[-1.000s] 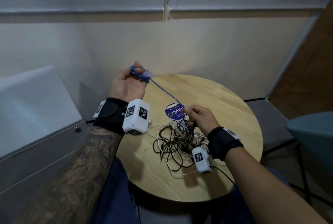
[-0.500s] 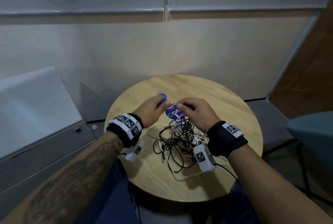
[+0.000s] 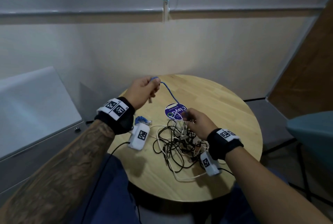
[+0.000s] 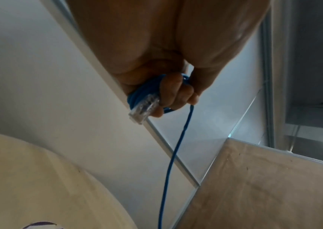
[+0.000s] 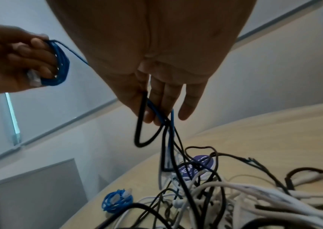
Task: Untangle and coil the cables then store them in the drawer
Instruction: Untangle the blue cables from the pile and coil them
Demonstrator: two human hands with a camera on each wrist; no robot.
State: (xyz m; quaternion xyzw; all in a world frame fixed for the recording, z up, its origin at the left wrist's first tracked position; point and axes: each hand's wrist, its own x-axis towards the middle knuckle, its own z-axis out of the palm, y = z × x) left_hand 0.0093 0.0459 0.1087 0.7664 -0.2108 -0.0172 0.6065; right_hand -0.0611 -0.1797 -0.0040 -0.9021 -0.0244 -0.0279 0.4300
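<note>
1. Cables [image 3: 180,142] are mostly left tangled on the table [image 3: 234,115]; one small blue coil [image 5: 116,200] is finished beside them.
2. A blue cable [image 3: 169,94] is partly wound in the closed left hand [image 3: 142,92] and pinched by the right hand [image 3: 198,124].
3. Nothing is stored yet.

Left wrist view: I saw my left hand [image 4: 168,62] from below, fingers [image 4: 176,93] curled round a small coil of blue cable [image 4: 142,91]. A clear plastic connector [image 4: 144,106] stuck out of the coil at the lower left. One blue strand ran from the fingers down to the bottom edge. The pale table rim [image 4: 39,178] filled the lower left; a purple sticker [image 4: 39,225] just showed at the bottom.
</note>
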